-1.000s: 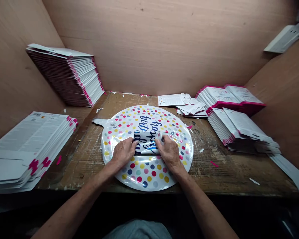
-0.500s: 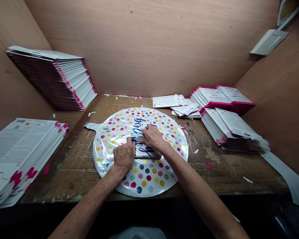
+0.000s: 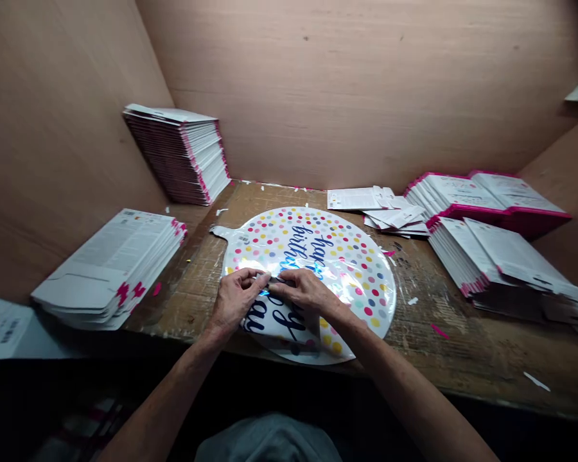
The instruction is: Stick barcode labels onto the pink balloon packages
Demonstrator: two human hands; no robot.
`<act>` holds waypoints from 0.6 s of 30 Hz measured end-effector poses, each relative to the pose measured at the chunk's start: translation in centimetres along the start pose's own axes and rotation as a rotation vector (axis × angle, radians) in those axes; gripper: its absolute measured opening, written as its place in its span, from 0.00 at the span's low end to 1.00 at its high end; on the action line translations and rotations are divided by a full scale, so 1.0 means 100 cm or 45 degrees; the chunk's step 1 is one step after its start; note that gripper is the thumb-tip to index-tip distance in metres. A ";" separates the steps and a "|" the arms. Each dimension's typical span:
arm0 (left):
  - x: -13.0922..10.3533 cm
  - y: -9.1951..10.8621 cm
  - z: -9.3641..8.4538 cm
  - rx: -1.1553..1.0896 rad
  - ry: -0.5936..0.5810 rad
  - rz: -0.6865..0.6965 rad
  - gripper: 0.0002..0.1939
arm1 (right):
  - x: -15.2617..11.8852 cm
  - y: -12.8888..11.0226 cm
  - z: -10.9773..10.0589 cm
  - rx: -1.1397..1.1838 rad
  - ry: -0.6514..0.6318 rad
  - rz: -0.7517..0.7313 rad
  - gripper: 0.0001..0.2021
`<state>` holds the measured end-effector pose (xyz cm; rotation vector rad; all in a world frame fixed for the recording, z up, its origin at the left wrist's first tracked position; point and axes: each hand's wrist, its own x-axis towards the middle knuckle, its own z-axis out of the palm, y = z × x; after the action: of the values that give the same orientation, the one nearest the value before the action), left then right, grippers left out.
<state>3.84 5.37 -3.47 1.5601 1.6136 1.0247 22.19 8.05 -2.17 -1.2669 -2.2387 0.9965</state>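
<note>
A flat round foil balloon, white with coloured dots and dark blue "happy birthday" lettering, lies on the table with its tail pointing left. My left hand is closed at the balloon's middle, thumb and fingers pinching the foil. Close beside it, nearly touching, my right hand pinches the same raised part. Between the fingertips a dark edge shows, which is too small to make out. Below the hands the foil is lifted into a crease, its lettering tilted towards me. My fingers hide part of the print.
Printed cards stand in a tall stack at the back left and a lower stack in front of it. On the right are more folded cards and a loose pile. Paper scraps dot the brown table; wooden walls surround it.
The view has turned left. Both hands have come together and nearer to me, pulling up the middle of the foil, which now stands creased. More lettering shows beyond them.
</note>
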 end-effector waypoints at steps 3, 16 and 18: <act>-0.003 -0.010 -0.048 0.299 0.211 -0.028 0.23 | -0.010 0.001 0.001 0.019 0.044 0.041 0.19; 0.023 -0.049 -0.168 1.472 0.245 -0.401 0.11 | -0.045 0.041 -0.005 0.283 0.126 0.220 0.25; 0.027 -0.040 -0.173 1.542 0.194 -0.402 0.13 | -0.046 0.042 -0.005 0.344 0.128 0.232 0.24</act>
<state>-13.46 6.61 1.38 1.7945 2.7130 -0.1282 27.29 5.76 -4.84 -1.3807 -1.8649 1.2251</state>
